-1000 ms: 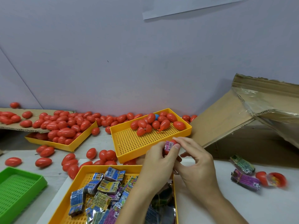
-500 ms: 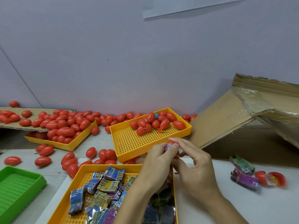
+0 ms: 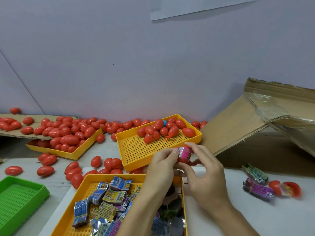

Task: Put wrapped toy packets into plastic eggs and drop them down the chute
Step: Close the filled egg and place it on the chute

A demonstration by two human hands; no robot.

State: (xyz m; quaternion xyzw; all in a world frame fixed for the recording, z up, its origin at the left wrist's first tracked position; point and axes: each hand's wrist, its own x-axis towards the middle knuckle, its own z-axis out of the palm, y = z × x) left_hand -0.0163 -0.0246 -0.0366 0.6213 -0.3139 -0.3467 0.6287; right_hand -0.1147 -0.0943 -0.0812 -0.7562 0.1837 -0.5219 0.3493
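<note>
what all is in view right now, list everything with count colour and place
egg with packet: one, red, pink wrapper, pinched between both hands
packet tray: one, orange, near centre, many wrapped packets
egg trays: two, orange, rear, red eggs
loose eggs: many, red, table left
green tray: one, near left
cardboard chute: one, brown, right
stray packets: two, right, beside an open red egg
left hand: holds egg
right hand: holds egg

Three yellow trays (image 3: 134,160) and one green tray (image 3: 22,193) lie left of the hands (image 3: 187,171) — two hands. Right of them: two loose packets (image 3: 255,181), one opened egg (image 3: 284,188). Red eggs (image 3: 68,133) — too many to count.
</note>
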